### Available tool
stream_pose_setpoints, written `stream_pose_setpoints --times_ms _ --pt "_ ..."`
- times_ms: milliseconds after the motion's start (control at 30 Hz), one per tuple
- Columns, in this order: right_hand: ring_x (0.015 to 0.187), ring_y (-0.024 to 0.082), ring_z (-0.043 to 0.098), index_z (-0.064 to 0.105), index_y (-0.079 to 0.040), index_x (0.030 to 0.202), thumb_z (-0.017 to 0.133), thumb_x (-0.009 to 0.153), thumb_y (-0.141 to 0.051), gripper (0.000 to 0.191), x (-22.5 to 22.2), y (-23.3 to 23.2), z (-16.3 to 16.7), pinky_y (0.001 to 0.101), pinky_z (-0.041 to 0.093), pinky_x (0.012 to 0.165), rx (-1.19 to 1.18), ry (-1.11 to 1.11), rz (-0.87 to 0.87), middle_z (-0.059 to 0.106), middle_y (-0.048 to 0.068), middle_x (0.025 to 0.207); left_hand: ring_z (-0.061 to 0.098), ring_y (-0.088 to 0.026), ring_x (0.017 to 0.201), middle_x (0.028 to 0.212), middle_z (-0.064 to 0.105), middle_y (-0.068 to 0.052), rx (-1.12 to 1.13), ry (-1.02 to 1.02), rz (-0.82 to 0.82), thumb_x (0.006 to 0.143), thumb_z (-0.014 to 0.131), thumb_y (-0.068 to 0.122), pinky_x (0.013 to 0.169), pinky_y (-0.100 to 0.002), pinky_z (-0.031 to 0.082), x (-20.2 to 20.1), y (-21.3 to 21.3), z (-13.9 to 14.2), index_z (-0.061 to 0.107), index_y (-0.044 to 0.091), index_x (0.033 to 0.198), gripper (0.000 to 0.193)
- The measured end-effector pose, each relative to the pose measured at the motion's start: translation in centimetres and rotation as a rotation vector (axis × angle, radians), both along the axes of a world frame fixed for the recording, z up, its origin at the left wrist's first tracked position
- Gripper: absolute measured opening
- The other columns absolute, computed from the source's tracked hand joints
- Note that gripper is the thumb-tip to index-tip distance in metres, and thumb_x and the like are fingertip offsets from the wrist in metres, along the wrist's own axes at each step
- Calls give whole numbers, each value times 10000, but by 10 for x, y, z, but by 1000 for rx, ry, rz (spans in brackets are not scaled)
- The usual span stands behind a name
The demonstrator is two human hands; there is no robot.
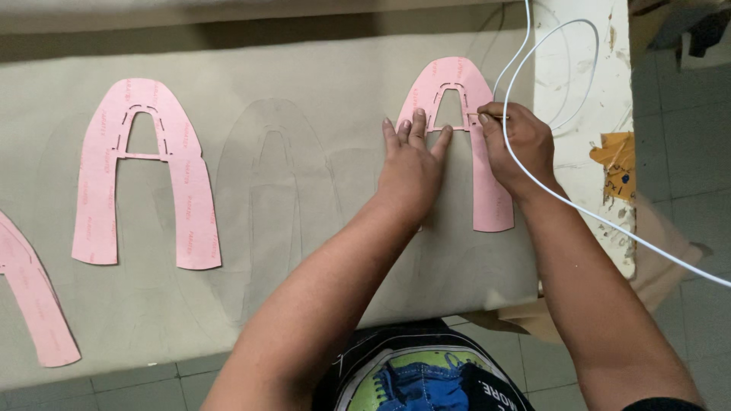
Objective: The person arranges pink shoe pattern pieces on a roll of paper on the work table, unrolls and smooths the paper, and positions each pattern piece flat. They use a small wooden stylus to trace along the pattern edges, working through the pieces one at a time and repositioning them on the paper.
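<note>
Landmark: the pink pattern point(487, 190) under my hands, at the right end of the sheet point(320, 251).

Nearest me, my shirt point(411, 377) shows below the desk edge, floor tiles point(685, 228) on either side of it. My two forearms run up from there onto the sheet.

My left hand point(411, 164) lies flat on the sheet, fingers point(417, 125) spread wide and pressing the left leg and crossbar of the pattern; it holds nothing, just pins the pattern down. My right hand point(518, 144) sits on the pattern's right leg, fingers closed narrow on a thin pen point(487, 116), tip at the inner cut-out near the crossbar. A white cable point(563, 198) loops over that wrist and off to the right of the pattern.

Progress, as I judge it: just left of the pattern a faint traced outline point(270, 183) of the same shape is already on the sheet, so at least one tracing looks done. The present one seems mid-way, pen at the inner window; I cannot tell whether the outer edge is drawn yet.

Further left of the pattern a second pink pattern point(145, 175) lies free on the sheet, and a third point(34, 304) is cut off by the frame edge. Right of the pattern, bare desk point(582, 91) with an orange scrap point(618, 164).
</note>
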State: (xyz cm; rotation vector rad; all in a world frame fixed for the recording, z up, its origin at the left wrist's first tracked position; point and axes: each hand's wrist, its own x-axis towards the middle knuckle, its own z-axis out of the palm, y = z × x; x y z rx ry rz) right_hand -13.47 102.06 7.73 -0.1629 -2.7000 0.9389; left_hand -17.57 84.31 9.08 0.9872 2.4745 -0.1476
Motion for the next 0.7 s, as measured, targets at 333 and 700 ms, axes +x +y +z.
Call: stream_pose_setpoints --times_ms 333,700 --pt "923 324 717 711 0 1077 668 1019 -100 124 -6 11 7 392 573 821 77 49 144 729 162 1026 267 -436 1500 1641 117 -324 -36 -3 9 762 857 319 1173 -649 158 -4 7 14 97 151 1633 1168" --pt "892 284 739 732 -8 1077 664 1029 -138 155 -28 12 6 377 574 802 -49 -15 51 743 152 1002 252 -435 1506 1657 84 -306 -25 -44 32 644 956 337 1161 -659 194 -7 5 18 77 171 1634 1334"
